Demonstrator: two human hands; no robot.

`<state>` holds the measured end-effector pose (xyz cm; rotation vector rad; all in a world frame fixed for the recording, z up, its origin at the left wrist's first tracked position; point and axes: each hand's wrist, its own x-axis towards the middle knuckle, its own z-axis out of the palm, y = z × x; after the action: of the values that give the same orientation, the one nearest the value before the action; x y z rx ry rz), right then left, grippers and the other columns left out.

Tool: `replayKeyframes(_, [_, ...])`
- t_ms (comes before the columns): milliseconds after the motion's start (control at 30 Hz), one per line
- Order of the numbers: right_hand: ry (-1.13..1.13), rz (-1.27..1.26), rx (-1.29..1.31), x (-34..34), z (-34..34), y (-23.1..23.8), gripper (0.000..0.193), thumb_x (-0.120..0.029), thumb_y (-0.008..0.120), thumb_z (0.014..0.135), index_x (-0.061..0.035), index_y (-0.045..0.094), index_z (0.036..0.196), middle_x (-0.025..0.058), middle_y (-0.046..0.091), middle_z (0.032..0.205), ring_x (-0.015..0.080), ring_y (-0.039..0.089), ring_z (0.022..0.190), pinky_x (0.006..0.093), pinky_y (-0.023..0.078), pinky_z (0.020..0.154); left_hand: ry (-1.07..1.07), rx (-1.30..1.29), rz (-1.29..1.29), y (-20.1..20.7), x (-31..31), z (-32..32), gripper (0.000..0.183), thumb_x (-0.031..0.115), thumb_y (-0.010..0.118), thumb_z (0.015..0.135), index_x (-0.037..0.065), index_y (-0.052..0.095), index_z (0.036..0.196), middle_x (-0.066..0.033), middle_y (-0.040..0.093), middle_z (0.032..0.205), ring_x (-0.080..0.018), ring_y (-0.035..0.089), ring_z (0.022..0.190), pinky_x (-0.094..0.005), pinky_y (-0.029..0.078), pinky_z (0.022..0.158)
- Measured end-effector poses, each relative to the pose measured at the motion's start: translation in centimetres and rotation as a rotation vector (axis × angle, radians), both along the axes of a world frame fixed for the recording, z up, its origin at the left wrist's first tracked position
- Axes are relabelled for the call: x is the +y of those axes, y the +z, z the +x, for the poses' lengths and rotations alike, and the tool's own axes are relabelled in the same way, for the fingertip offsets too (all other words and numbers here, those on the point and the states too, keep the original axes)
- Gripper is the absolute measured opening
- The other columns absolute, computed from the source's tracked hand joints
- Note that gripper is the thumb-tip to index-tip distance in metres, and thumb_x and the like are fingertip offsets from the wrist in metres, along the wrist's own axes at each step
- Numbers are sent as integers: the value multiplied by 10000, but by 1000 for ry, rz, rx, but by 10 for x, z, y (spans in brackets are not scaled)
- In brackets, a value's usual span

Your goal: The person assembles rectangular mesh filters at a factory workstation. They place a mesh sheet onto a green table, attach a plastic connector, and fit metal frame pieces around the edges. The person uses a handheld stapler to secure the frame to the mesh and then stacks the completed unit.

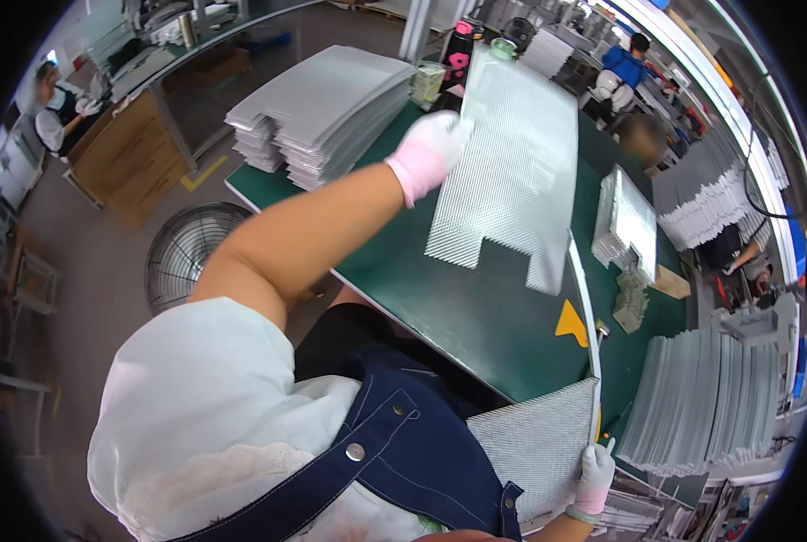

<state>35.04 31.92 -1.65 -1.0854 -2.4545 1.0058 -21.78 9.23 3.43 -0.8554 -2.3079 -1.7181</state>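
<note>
My left hand (432,152), in a white glove with a pink cuff, reaches across the green table. Its fingers are closed at the left edge of a silvery textured sheet (512,154), which has a notch cut in its near edge. At the lower right, my right hand (595,474), gloved the same way, grips the side of a second textured sheet (534,443). That sheet slants beside my body at the table's near edge, partly hidden by my apron. A yellow triangular piece (570,325) lies on the table between the two sheets.
A tall stack of notched sheets (331,99) stands at the table's far left. More stacks (625,221) and a row of upright sheets (701,397) fill the right side. A white rail (587,307) crosses the table. A floor fan (191,253) stands left. Other people work farther off.
</note>
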Motion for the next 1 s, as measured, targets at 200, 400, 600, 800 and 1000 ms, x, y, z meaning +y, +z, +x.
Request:
replayKeyframes(200, [35,-26,-38,0,-18,6,430,-391,613,991,33,646,925,-19,557,743,83,481,723,275,411,749,218,459,-154,134,-138,-32,310,296,667,913,40,671,1086,-193,700,880,-241,705,865,-396,550,774])
replayKeyframes(400, [98,-5,17,15,-43,1,425,-384,604,991,-23,548,774,-60,421,676,70,361,669,258,352,669,864,926,-945,212,-180,-9,174,160,562,929,39,687,941,-217,700,847,-332,707,795,-436,562,712])
replayKeyframes(600, [-46,74,221,18,-60,51,328,-314,607,999,-1,637,904,-57,453,749,62,375,713,243,316,617,409,305,-1197,52,-157,-98,444,435,578,932,58,678,1144,-163,694,1087,-326,675,1057,-463,551,870])
replayKeyframes(800, [-375,210,738,-26,-130,115,352,-276,523,1056,45,619,949,-17,455,746,87,385,719,259,356,655,-236,524,-649,53,-76,15,727,570,614,904,30,524,1382,-215,569,1369,-366,548,1266,-419,426,1073])
replayKeyframes(1000, [-305,250,1044,-19,-224,34,296,-248,485,1071,-8,547,910,-10,457,799,92,376,752,286,378,690,-759,50,193,59,43,118,739,417,748,857,-32,473,1375,-219,613,1261,-265,583,1189,-380,441,1036])
